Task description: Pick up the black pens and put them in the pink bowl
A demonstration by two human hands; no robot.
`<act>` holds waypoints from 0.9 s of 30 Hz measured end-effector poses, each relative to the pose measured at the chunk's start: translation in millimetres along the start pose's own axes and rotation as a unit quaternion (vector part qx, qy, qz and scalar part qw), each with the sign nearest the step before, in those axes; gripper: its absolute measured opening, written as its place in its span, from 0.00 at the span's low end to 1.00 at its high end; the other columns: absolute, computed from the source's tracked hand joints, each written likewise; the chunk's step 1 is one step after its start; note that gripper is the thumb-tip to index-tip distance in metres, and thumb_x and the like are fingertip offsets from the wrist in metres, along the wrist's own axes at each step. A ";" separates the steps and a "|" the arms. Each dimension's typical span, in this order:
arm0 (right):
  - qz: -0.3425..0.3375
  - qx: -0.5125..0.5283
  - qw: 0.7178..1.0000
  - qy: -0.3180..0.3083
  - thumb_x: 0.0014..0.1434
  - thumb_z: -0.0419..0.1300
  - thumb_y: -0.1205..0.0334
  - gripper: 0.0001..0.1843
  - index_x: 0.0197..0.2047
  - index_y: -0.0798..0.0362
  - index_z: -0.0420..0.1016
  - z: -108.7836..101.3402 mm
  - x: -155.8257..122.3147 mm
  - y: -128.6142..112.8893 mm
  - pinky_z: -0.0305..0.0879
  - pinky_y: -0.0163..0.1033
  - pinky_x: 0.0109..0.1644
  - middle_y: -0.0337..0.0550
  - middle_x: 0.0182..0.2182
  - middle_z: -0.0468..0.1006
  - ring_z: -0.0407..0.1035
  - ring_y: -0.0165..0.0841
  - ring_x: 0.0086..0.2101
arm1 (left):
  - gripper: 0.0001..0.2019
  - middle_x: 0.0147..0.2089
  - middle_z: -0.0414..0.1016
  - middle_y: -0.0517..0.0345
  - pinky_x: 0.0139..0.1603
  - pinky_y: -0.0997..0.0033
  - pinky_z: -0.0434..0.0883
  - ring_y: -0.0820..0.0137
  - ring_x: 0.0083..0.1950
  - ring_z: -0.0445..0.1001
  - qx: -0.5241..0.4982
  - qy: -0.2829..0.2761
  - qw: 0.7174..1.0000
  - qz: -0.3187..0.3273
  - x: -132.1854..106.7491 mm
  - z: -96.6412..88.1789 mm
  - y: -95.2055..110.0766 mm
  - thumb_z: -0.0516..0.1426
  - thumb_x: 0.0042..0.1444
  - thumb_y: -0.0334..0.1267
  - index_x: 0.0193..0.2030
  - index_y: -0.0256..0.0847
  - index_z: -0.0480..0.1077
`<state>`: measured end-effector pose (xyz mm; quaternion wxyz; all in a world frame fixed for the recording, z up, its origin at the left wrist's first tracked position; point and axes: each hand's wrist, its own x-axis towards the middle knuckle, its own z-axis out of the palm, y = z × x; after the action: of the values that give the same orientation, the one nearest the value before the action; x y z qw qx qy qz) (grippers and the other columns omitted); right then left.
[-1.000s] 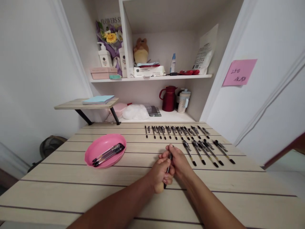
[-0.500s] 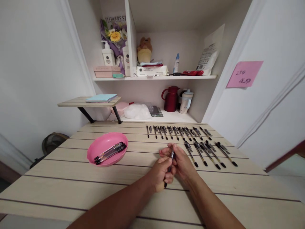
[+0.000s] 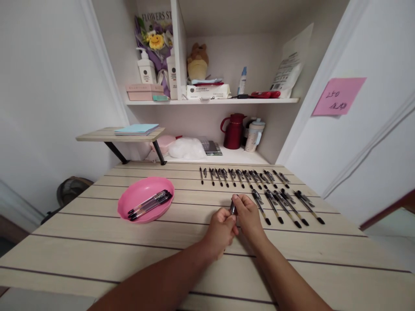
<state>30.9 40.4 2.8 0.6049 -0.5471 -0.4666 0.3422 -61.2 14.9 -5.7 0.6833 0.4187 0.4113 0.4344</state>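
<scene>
Over the middle of the table, my left hand (image 3: 219, 231) is closed around a pen, which its fingers mostly cover. At the pen's upper end, my right hand (image 3: 249, 214) pinches the dark, shiny cap part of the pen (image 3: 232, 208); whether the cap sits fully on the barrel cannot be seen. Just right of my hands lies a front row of black-tipped pens (image 3: 274, 208), with caps lying beside their upper ends. Behind it runs a longer row of similar pens (image 3: 240, 178). At left, a pink bowl (image 3: 132, 190) holds several pens (image 3: 151, 204) bundled side by side.
A small raised stand (image 3: 97, 134) with blue paper (image 3: 136, 128) on it is at the table's back left. Behind the table, shelves hold a red jug (image 3: 233, 133), a tumbler (image 3: 254, 136) and a plastic bag (image 3: 187, 149). A pink note (image 3: 340, 96) sticks to the right wall.
My right hand has shifted its fingers into a pinch at the pen's top. My left hand has turned slightly, and the pen's lower end is now hidden. The view tilted a little.
</scene>
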 end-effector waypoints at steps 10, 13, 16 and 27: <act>0.034 0.042 0.998 0.032 0.51 0.52 0.43 0.19 0.27 0.52 0.64 -6.3 2.0 -3.4 0.56 0.32 0.19 0.34 0.17 0.66 0.62 0.28 0.17 | 0.18 0.17 0.62 0.69 0.13 0.81 0.42 0.86 0.11 0.44 -0.033 -0.099 0.994 -0.020 -7.7 3.6 -0.6 0.56 0.48 0.49 0.40 0.38 0.61; 0.054 0.098 0.994 0.009 0.50 0.54 0.42 0.20 0.31 0.52 0.66 -9.3 7.9 -0.2 0.53 0.31 0.16 0.35 0.20 0.69 0.63 0.28 0.18 | 0.19 0.17 0.62 0.69 0.13 0.81 0.42 0.86 0.10 0.44 -0.036 -0.103 0.994 -0.026 -8.1 3.7 -3.0 0.56 0.48 0.48 0.43 0.38 0.61; 0.050 0.141 0.989 0.007 0.48 0.58 0.44 0.19 0.32 0.53 0.69 -13.2 13.7 0.9 0.52 0.29 0.17 0.36 0.20 0.70 0.63 0.26 0.20 | 0.19 0.17 0.62 0.68 0.13 0.81 0.42 0.85 0.11 0.45 -0.036 -0.097 0.994 -0.031 -7.3 2.7 -3.3 0.55 0.49 0.48 0.43 0.39 0.61; 0.053 0.106 0.983 0.143 0.45 0.60 0.52 0.14 0.32 0.54 0.73 -59.0 58.7 -1.7 0.54 0.28 0.19 0.34 0.20 0.68 0.60 0.23 0.18 | 0.16 0.18 0.61 0.68 0.13 0.80 0.41 0.85 0.11 0.45 -0.050 -0.080 0.994 -0.053 -4.4 -1.1 3.5 0.53 0.51 0.49 0.39 0.38 0.62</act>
<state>105.5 74.2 17.6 0.7013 -0.5467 -0.3068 0.3393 -64.3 11.9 -1.9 0.7561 0.3954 0.3544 0.3826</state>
